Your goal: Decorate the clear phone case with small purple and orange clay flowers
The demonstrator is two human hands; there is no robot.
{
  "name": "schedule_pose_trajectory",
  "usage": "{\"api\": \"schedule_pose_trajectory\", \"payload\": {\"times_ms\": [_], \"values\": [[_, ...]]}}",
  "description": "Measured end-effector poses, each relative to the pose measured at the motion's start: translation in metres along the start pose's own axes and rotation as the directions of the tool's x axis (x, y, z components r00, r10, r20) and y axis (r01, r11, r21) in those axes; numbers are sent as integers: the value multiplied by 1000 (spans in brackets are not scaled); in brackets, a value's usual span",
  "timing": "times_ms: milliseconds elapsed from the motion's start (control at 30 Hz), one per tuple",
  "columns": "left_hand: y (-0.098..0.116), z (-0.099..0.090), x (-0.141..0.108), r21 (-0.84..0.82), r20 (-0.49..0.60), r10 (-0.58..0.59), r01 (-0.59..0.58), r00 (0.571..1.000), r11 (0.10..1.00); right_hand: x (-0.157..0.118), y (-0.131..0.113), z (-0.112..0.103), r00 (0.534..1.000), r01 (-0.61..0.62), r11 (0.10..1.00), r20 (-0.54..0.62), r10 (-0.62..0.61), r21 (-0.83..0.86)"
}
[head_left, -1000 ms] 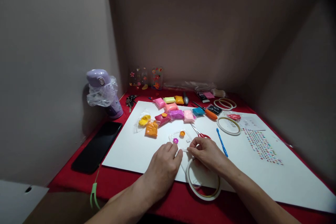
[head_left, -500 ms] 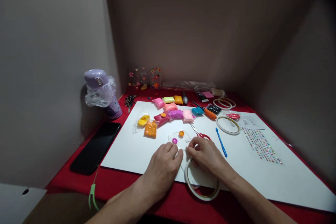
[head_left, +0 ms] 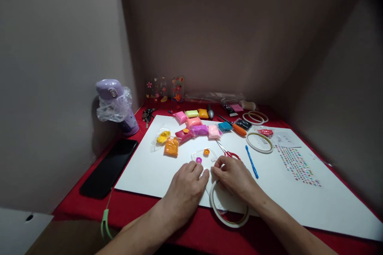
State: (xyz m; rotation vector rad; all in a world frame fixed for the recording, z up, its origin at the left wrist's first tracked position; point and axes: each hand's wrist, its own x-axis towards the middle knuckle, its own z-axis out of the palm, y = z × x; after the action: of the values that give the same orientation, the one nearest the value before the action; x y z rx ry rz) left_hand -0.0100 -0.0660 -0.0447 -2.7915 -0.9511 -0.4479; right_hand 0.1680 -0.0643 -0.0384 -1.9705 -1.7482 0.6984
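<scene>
A clear plastic case (head_left: 194, 152) lies on the white board in front of my hands. On it sit a small magenta flower-shaped piece (head_left: 199, 160) and a small orange one (head_left: 206, 152). My left hand (head_left: 189, 181) is closed at the case's near edge. From its thumb side a thin pale strip of tape runs down towards the white tape roll (head_left: 213, 203), which rests over the board's front edge. Close beside it, my right hand (head_left: 231, 172) pinches above the roll; what its fingertips hold is too small to name. Red-handled scissors (head_left: 236, 155) lie just beyond the right hand.
Several coloured clay packets (head_left: 200, 130) lie behind the case. To the right are a blue modelling tool (head_left: 251, 161), another tape roll (head_left: 272, 147) and a gem sticker sheet (head_left: 297, 165). A phone (head_left: 109, 167) and purple bottle (head_left: 129, 121) stand left.
Both hands stay in nearly the same place, with only a very slight shift of the fingertips. The case, its two pieces and the tape roll look unmoved.
</scene>
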Motion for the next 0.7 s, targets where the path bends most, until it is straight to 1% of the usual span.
{"api": "schedule_pose_trajectory", "payload": {"times_ms": [167,333,500,700], "values": [[0,-3,0,-11,15,-6,6,1000,1000,0,-1,-1,1000,13,1000,-2,-13,-2],[-1,-4,0,-28,28,-39,40,999,999,-1,-1,-1,1000,10,1000,2,-10,-2],[-2,-3,2,-27,32,-17,18,999,999,-1,0,0,1000,13,1000,-10,-13,-5],[0,-5,4,-23,68,-26,27,997,999,-2,-1,-1,1000,20,1000,-12,-20,1]]}}
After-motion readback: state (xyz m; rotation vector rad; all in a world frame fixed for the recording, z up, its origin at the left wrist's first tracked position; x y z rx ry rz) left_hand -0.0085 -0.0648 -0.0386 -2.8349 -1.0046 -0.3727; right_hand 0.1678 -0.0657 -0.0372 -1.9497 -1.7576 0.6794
